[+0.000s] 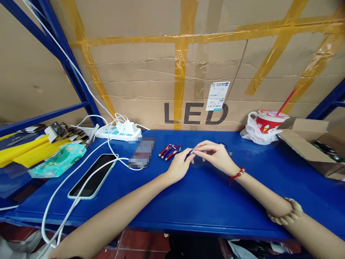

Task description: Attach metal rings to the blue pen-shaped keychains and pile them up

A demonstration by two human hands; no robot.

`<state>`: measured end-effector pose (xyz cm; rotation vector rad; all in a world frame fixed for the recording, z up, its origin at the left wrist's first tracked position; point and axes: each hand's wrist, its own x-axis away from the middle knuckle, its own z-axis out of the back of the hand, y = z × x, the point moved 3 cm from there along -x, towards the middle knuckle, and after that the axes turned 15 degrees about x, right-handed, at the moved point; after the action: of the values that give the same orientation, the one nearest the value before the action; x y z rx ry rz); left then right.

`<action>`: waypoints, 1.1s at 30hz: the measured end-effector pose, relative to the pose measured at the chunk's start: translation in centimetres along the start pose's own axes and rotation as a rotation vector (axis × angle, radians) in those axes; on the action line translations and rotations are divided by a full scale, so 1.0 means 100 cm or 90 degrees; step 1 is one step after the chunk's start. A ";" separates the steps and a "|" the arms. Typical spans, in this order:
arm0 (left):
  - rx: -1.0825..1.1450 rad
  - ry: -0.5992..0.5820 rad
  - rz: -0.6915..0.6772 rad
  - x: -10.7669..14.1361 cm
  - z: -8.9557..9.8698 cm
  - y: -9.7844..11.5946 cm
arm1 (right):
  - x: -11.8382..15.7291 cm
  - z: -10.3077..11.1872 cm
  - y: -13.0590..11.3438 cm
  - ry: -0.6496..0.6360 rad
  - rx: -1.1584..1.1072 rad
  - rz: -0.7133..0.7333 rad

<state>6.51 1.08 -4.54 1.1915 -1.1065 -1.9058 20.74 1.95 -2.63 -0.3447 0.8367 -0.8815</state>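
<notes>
The small metallic piece (192, 152) is just right of the frame's centre, held in the air above the blue counter (188, 205), between the fingertips of both hands. It lies at the tips of each grip, to the right of the left hand (178, 167) and to the left of the right hand (218, 156). Its long axis seems to slant up to the right, though the fingers hide too much to be sure. Neither hand is clearly nearer; both grips are closed on it, thumb against finger. The left forearm rises from the lower left, the right from the lower right, its wrist bent inward and its fingers pointing left.

Just beside the left hand, toward upper left, lies a cluster of red and purple tubes (168, 152), slanting up to the right. A small blue clip (223, 145) lies beyond the right hand. Farther out, a phone (93, 176) is at left and a red cup (269, 124) at upper right.
</notes>
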 end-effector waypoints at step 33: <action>-0.026 0.129 0.054 0.001 0.017 0.004 | -0.003 0.073 0.066 -0.168 0.609 -0.234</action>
<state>5.01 1.38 -3.79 1.2635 -0.9879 -1.6940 29.73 5.80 -1.65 0.2381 0.0439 -1.4331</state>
